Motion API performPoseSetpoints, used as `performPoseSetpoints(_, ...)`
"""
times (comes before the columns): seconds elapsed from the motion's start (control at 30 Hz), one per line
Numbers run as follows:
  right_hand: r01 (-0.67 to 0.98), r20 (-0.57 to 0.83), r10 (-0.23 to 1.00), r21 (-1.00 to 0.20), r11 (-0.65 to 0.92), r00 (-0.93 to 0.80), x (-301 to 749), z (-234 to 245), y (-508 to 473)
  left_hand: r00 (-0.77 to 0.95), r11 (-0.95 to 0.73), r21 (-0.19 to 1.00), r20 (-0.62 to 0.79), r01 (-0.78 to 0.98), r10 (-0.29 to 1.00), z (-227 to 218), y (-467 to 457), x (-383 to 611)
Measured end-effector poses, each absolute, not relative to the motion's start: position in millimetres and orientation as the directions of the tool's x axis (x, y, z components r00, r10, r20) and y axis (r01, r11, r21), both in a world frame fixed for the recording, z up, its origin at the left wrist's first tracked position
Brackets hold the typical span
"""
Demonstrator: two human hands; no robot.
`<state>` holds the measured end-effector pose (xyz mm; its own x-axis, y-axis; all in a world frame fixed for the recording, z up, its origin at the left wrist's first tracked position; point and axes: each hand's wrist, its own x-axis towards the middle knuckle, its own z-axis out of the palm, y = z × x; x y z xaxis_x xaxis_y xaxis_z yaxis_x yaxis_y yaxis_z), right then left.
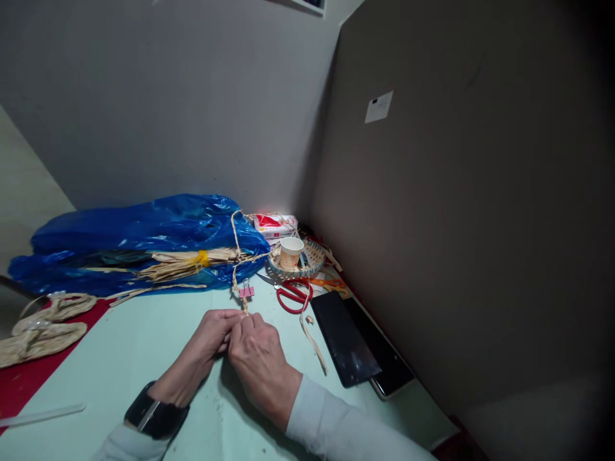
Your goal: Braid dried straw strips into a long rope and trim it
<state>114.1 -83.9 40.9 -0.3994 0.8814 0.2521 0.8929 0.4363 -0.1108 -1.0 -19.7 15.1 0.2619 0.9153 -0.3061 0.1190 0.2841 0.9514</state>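
Observation:
My left hand (214, 330) and my right hand (257, 353) meet over the pale green tabletop (158, 339), fingers closed together at the lower end of a braided straw cord (245, 306). The fingertips pinch the cord; the strand ends inside them are hidden. Just beyond the fingers, a pink binder clip (246, 292) sits on the cord, which runs up towards a blue plastic bag (134, 224). On that bag lies a bundle of dry straw (177, 266) tied with a yellow band. A black watch or band (156, 411) is around my left wrist.
Right of the hands are red-handled scissors (294, 298), a loose straw strip (312, 342) and black flat devices (343, 339). Behind stand a basket (314, 256), a paper cup (291, 257) and a packet (276, 225). Woven straw sandals (52, 339) lie left. Grey panels rise at back and right.

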Motion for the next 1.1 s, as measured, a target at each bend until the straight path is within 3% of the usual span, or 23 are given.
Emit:
performPoseSetpoints(0.17, 0.878, 0.262, 0.888, -0.200, 0.434, -0.379, 116.2, 41.6, -86.6, 0.352, 0.332, 0.936, -0.353, 0.120, 0.867, 21.1, -19.9, -5.7)
performPoseSetpoints(0.4, 0.735, 0.205, 0.966, -0.630, 0.251, -0.155, 161.2, 69.2, -67.0, 0.368, 0.350, 0.935, -0.347, 0.063, 0.863, 24.9, -18.7, -6.1)
performPoseSetpoints(0.6, 0.413, -0.026, 0.958, -0.905, 0.099, -0.286, 157.2, 41.0, -44.9, 0.344, 0.353, 0.934, -0.348, 0.050, 0.872, 32.3, -23.3, -0.4)
performPoseSetpoints(0.83, 0.199, -0.164, 0.910, -0.976, -0.092, -0.381, 148.8, 33.2, -38.7, 0.305, 0.274, 0.960, -0.279, 0.061, 0.911, 36.4, -31.2, 6.7)
performPoseSetpoints(0.97, 0.211, -0.162, 0.897, -0.974, -0.080, -0.412, 161.2, 41.8, -37.8, 0.277, 0.178, 0.980, -0.196, 0.088, 0.941, 34.8, -30.3, 3.7)
performPoseSetpoints(1.1, 0.243, -0.109, 0.937, -0.970, -0.027, -0.332, 164.0, 42.5, -38.2, 0.269, 0.120, 0.980, -0.161, 0.161, 0.950, 35.2, -28.2, -0.4)
